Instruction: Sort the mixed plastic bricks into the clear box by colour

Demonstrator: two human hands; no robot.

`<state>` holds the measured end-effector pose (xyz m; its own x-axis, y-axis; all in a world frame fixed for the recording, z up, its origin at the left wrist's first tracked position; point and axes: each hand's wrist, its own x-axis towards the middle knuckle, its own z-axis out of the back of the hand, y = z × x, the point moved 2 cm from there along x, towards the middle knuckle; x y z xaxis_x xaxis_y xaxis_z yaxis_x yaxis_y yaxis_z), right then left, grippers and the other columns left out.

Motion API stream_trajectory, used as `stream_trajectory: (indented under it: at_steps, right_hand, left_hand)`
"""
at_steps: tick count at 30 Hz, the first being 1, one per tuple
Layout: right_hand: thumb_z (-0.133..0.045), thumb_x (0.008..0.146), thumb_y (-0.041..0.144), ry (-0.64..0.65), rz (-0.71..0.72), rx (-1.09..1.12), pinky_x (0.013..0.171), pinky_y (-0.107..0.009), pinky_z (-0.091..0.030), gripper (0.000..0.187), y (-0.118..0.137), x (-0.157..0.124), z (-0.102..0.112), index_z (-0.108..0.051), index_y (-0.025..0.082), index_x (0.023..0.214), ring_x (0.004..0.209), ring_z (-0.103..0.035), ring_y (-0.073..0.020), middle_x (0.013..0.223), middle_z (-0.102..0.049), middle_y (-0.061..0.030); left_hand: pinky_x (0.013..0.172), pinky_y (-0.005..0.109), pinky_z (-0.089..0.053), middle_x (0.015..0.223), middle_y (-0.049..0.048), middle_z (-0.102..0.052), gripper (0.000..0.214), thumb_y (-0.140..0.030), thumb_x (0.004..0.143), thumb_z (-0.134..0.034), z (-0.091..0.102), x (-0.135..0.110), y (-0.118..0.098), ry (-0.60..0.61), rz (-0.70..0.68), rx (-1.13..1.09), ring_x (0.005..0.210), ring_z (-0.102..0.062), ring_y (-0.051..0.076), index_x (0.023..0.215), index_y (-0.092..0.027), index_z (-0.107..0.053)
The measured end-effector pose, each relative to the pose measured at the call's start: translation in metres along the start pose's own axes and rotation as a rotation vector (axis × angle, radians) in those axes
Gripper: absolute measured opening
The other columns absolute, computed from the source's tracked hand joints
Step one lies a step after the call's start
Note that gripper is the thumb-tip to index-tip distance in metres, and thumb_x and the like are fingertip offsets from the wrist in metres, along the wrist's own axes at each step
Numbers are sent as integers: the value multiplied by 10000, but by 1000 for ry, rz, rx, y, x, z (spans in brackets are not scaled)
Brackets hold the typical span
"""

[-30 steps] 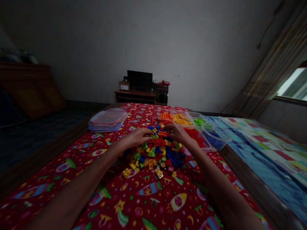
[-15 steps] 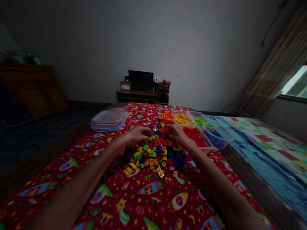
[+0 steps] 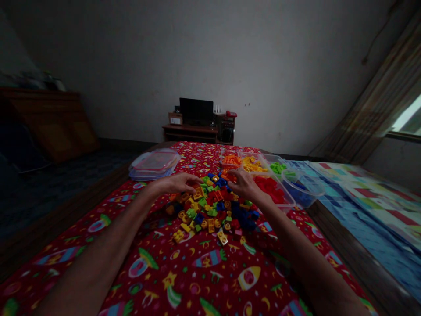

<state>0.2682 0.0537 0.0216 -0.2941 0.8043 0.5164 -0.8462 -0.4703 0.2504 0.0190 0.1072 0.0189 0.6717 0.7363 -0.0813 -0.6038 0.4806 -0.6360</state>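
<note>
Brick pile (image 3: 215, 210): loose assorted pieces, yellow, green, blue, red and orange, heaped on the red-patterned worktop (image 3: 210, 287).
Left hand (image 3: 180, 181): at the pile's far left side, thumb and fingers bent beside a yellow brick (image 3: 198, 193); whether the grip is closed on it, cannot tell.
Right hand (image 3: 244, 183): at the pile's far right side, fingers curled downward; contents of grip hidden, cannot tell.
Clear containers (image 3: 289, 196): beyond and right of the pile; orange, yellow, green and red pieces sorted by colour.
Round tub (image 3: 311, 193): clear, blue pieces inside, rightmost.
Lids (image 3: 154, 163): stacked, far left.
</note>
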Motion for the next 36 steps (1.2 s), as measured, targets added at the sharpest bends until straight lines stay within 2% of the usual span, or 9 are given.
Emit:
stream_trajectory:
  at_steps: [3, 8, 11, 13, 17, 21, 26, 30, 36]
  right_hand:
    - [-547, 839, 211, 43, -18, -21, 768, -290, -416, 301, 5, -1, 2, -628, 126, 1116, 882, -561, -191, 984, -647, -123]
    - [-590, 845, 232, 233, -40, -90, 763, -282, -407, 282, 10, -6, 7, -637, 116, 1098, 887, -566, -194, 941, -646, -120]
    - [-573, 871, 258, 197, 0, -89, 775, -283, -406, 359, 17, -7, 13, -590, 109, 1197, 912, -561, -191, 1017, -632, -139]
    - [-570, 876, 272, 164, 88, -53, 751, -267, -405, 386, 27, -7, 14, -567, 133, 1236, 900, -562, -177, 1070, -619, -136]
    - [-554, 882, 273, 251, 274, -29, 669, -228, -376, 307, 55, -11, -2, -612, 180, 1169, 803, -565, -143, 1016, -648, -98]
    - [-472, 898, 182, 285, 277, -125, 597, -234, -313, 251, 66, -15, -16, -662, 148, 1058, 670, -527, -122, 871, -670, -89]
    - [-508, 877, 225, 156, 193, 98, 585, -220, -294, 227, 51, -9, 5, -657, 139, 1024, 643, -501, -104, 815, -660, -51]
    - [-475, 885, 267, 117, 38, 267, 535, -211, -261, 253, 31, 1, 22, -659, 123, 789, 541, -424, -75, 634, -578, 5]
    - [-475, 858, 321, 69, -68, 237, 508, -208, -254, 310, -7, 6, 36, -622, 130, 662, 507, -413, -73, 567, -554, 16]
  left_hand:
    - [816, 280, -506, 1136, 64, -691, 542, -315, 640, -641, 0, 0, 1, -11, 58, -3, 1008, -638, 238, 1163, -175, -631]
    - [736, 263, -511, 1012, 51, -725, 502, -321, 637, -604, -2, 2, 0, -99, 54, -49, 907, -660, 223, 1111, -166, -663]
    - [710, 260, -511, 997, 55, -725, 494, -386, 641, -610, -5, 5, -5, -144, 31, -106, 876, -661, 216, 1079, -167, -675]
    - [707, 260, -511, 969, 58, -726, 489, -411, 629, -620, -9, 7, -9, -161, 23, -130, 859, -659, 213, 1043, -160, -687]
    - [659, 250, -500, 886, 46, -728, 480, -433, 636, -630, -18, 12, -14, -106, -6, -145, 783, -653, 197, 1023, -156, -697]
    - [621, 241, -488, 842, 40, -729, 501, -479, 651, -638, -19, 13, -14, -120, -6, -118, 737, -646, 190, 1030, -157, -701]
    - [704, 266, -503, 912, 50, -734, 511, -526, 646, -631, -13, 12, -11, -186, -1, -90, 830, -659, 221, 1001, -167, -713]
    - [758, 273, -505, 994, 49, -731, 508, -557, 697, -583, -14, 14, -11, -232, -31, -89, 883, -656, 225, 1022, -188, -708]
    - [824, 291, -503, 1067, 57, -713, 551, -581, 695, -557, -18, 15, -8, -282, -42, -122, 965, -642, 245, 1041, -178, -699]
